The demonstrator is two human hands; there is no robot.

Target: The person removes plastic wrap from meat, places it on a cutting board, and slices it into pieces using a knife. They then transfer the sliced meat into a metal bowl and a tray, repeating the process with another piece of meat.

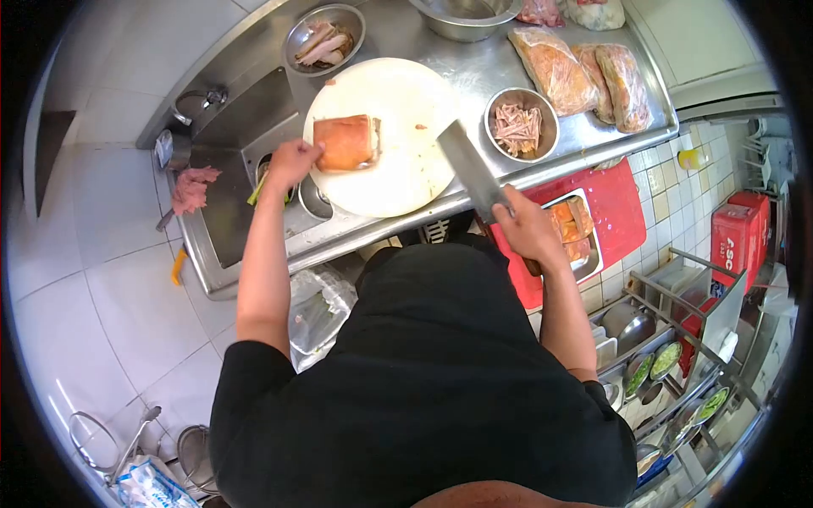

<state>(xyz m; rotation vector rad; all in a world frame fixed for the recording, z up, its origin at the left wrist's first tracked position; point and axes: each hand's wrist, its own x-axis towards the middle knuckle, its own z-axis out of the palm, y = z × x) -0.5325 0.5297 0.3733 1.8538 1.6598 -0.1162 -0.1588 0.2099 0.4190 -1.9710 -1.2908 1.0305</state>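
Right hand (527,224) clasped round the cleaver (468,168), most of the handle buried in that grip, blade tip showing against the board's (398,195) right edge. The meat (343,143) lies on the board, left of centre. Left hand (294,162) at its left edge, some fingers curled from sight: pinching or just touching, can't tell! The right wrist masks part of the tray (594,269); up top, a bowl (467,30) is cut off.

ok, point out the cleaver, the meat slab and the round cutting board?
Cleaver (471,168): head view, middle of the blade.
Meat slab (343,143): head view, middle of its browned top.
Round cutting board (413,157): head view, bare surface right of the slab.
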